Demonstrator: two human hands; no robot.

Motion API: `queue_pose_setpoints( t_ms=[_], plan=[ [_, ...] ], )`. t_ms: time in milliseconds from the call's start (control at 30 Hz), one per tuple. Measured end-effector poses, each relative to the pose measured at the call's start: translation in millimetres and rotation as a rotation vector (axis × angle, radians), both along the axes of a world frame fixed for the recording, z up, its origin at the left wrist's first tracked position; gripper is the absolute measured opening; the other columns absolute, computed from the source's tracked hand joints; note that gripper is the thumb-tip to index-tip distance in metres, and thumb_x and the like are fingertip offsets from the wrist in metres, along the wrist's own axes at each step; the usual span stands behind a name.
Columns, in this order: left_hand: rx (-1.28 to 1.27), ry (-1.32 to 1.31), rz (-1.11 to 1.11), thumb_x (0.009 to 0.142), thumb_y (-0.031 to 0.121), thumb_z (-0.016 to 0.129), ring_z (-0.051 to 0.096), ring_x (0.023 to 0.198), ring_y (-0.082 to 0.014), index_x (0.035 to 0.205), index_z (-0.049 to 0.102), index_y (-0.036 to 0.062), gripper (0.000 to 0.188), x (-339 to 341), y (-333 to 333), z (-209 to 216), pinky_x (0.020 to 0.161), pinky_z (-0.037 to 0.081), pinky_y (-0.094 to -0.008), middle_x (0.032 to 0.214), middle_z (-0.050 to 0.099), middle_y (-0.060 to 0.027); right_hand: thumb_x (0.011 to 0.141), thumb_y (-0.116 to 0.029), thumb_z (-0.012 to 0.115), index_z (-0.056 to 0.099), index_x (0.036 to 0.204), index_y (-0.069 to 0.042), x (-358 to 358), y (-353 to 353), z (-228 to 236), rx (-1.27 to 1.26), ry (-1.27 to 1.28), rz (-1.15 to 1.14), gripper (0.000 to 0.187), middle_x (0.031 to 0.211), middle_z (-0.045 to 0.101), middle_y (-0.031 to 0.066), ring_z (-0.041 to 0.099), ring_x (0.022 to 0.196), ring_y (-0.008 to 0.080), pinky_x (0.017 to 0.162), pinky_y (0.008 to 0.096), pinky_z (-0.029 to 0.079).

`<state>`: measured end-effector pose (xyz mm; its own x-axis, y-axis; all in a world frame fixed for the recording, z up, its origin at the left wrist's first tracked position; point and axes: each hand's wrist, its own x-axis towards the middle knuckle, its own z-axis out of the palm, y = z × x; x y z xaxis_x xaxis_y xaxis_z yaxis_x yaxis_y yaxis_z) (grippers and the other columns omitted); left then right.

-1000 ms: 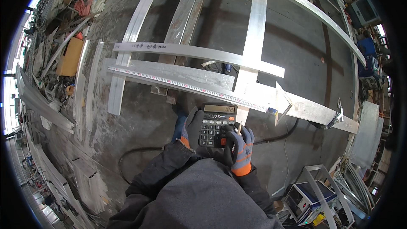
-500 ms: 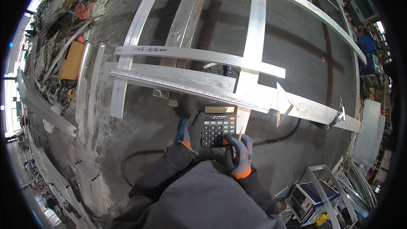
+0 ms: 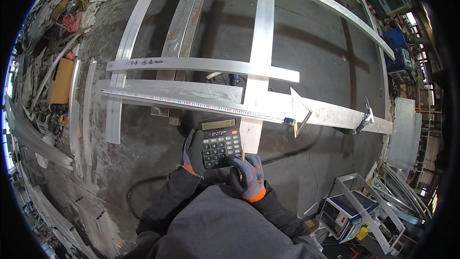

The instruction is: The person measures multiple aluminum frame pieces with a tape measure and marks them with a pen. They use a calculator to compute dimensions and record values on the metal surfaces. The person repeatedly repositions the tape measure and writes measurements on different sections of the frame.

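My left hand [image 3: 192, 155], in a grey and orange work glove, holds a black calculator [image 3: 220, 143] from below and on its left side. My right hand [image 3: 249, 176], gloved the same way, grips a short pencil [image 3: 243, 154] and touches the calculator's lower right keys. Just beyond the calculator lies a long flat aluminium bar [image 3: 201, 93] with a measuring tape [image 3: 191, 104] stretched along its near edge. A metal set square [image 3: 300, 111] rests on that bar to the right.
Several aluminium strips [image 3: 261, 43] form a frame on the dark floor. A black cable [image 3: 287, 153] runs under my arms. Scrap metal and a cardboard box [image 3: 60, 81] pile up at the left. Machines [image 3: 342, 213] and metal frames stand at the lower right.
My hands and the calculator have stayed in place; the view has shifted only slightly. My right hand keeps working on the lower right keys.
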<state>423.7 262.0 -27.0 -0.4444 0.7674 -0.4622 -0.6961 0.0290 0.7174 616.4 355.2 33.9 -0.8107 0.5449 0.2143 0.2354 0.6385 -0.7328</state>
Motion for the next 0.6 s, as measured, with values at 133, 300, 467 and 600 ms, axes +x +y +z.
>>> queue_pose_setpoints(
  t_ms=[133,300,467,600],
  plan=[
    [0.05,0.282,-0.081,0.109,0.032,0.053,0.072,0.105,-0.0224,0.134,0.057,0.0032,0.038,4,0,0,0.089,0.061,-0.037,0.12,0.071,-0.0118,0.078,-0.009,0.078,0.067,0.122,-0.002,0,0,3,-0.002,0.024,-0.013,0.046,0.108,0.069,0.0157,0.062,0.102,0.0375,0.088,0.0482,0.049],
    [0.347,0.339,-0.053,0.103,0.03,0.065,0.066,0.119,-0.0252,0.144,0.05,-0.0033,0.055,7,4,11,0.105,0.053,-0.0422,0.124,0.07,-0.0146,0.064,-0.014,0.087,0.065,0.11,-0.009,-5,-4,4,0.048,0.059,0.017,0.051,0.11,0.071,0.0118,0.061,0.101,0.0356,0.087,0.0488,0.046],
    [0.209,0.199,-0.19,0.108,0.029,0.054,0.067,0.119,-0.0244,0.143,0.048,-0.002,0.047,0,8,27,0.108,0.052,-0.0419,0.127,0.069,-0.0141,0.069,-0.013,0.082,0.067,0.109,-0.01,-8,-7,-3,0.117,0.048,0.071,0.042,0.117,0.073,0.0108,0.061,0.105,0.0342,0.093,0.05,0.045],
    [0.495,-0.422,-0.093,0.112,0.025,0.047,0.068,0.118,-0.0215,0.144,0.048,-0.0003,0.04,-3,11,30,0.11,0.052,-0.0414,0.129,0.069,-0.0129,0.073,-0.014,0.078,0.069,0.11,-0.009,-7,-6,-5,0.14,0.014,0.109,0.039,0.12,0.073,0.0097,0.059,0.11,0.0339,0.097,0.0512,0.045]
  ],
)
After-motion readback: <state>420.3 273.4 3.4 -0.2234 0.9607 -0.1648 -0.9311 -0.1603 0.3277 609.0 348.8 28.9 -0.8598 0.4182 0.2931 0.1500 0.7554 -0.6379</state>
